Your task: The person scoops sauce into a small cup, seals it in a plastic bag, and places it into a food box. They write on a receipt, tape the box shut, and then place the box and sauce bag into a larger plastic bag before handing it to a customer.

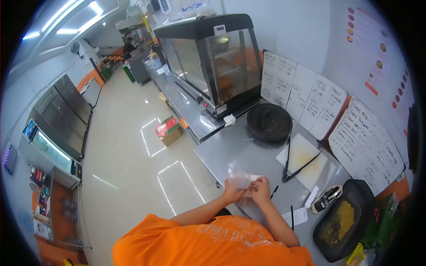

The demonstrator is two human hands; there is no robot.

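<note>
Both my hands are close together over the near edge of the steel counter, holding a clear plastic bag (240, 181). My left hand (232, 192) is closed on the bag's left side. My right hand (261, 190) pinches it on the right, fingertips near those of the left. The bag is thin and see-through, and I cannot make out anything inside it. A small white piece (255, 177) shows just behind the right fingers. A black pen (274, 191) lies on the counter to the right of my right hand.
Black tongs (289, 174) rest on a white cutting board (306, 160). Behind are a round black pan (269, 123) and a glass display warmer (208, 62). To the right lie a label gun (327, 199) and a black tray (344, 221) with yellow food. A box (168, 130) sits on the floor.
</note>
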